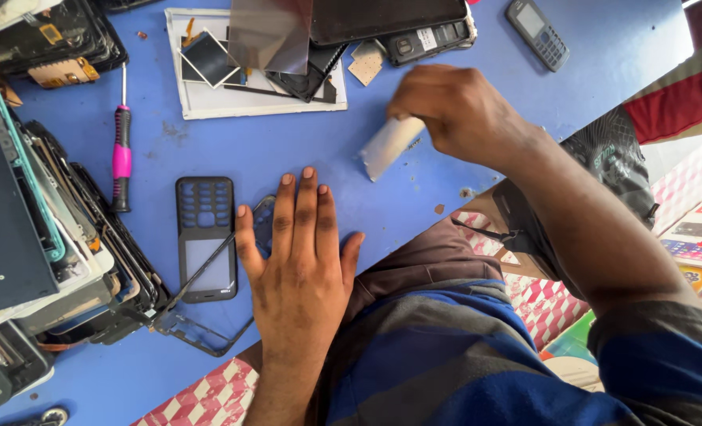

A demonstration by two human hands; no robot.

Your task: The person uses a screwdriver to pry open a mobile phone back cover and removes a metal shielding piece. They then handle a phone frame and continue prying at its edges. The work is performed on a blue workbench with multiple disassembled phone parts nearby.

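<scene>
Left hand (299,264) flat on blue tabletop (414,197), fingers pressed together, fingertips over a small dark phone part, just right of black keypad-phone front cover (205,237). Right hand (453,110) pinching blurred pale rectangular plate (386,146), tilted, lower end near tabletop. Pink-handled screwdriver (121,158) well left.

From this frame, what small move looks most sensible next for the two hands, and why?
Probably bring the silvery flat piece in the right hand down toward the left hand. The left hand lies flat on the blue table, fingertips on a dark phone part, beside the black keypad phone cover.
</scene>
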